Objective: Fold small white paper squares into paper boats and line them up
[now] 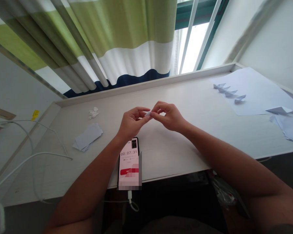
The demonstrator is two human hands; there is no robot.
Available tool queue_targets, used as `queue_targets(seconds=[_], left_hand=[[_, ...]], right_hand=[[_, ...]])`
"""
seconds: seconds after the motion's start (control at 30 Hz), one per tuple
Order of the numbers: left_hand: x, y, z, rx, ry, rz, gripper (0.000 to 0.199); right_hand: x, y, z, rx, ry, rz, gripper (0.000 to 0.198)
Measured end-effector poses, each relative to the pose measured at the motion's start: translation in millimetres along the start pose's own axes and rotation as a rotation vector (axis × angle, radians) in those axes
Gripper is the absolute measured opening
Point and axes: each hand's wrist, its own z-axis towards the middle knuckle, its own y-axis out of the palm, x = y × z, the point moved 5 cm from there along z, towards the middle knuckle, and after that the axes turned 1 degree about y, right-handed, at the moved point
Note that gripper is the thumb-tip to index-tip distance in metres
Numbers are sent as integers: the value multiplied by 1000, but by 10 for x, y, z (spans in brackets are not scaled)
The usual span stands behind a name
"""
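Observation:
Above the middle of the white desk (175,146), both of my hands pinch one small folded piece of white paper (147,113). My left hand (133,121) grips its left side between thumb and fingers. Fingertips of my right hand (169,115) close on the right end, touching or almost touching the left ones. Most of the paper is hidden by the fingers, so its exact shape cannot be made out. Several folded paper boats (230,93) stand in a row on a large white sheet (256,87) at the right.
A phone (129,162) showing a timer lies below my left wrist, with a white cable (130,195) plugged in. At left are stacked paper slips (89,136), a crumpled tissue (93,112) and loose cables (31,156). More paper (289,127) lies far right. A curtain (127,29) hangs behind.

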Motion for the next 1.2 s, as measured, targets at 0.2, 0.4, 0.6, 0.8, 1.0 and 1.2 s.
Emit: queue_targets(seconds=[0.2, 0.4, 0.6, 0.8, 1.0, 1.2], left_hand=[[26, -12, 2, 17, 47, 33, 30], [18, -11, 1, 128, 47, -58, 29], [26, -74, 21, 135, 46, -53, 37], [30, 11, -4, 50, 46, -37, 34], [-16, 32, 2, 87, 10, -51, 35], [-31, 55, 2, 113, 5, -103, 39]], right_hand=[[16, 28, -4, -52, 58, 89, 30], [20, 19, -15, 50, 33, 73, 29], [20, -21, 4, 63, -10, 81, 30], [50, 68, -22, -47, 51, 122, 41], [74, 88, -21, -41, 84, 153, 48], [38, 63, -23, 3, 84, 154, 49]])
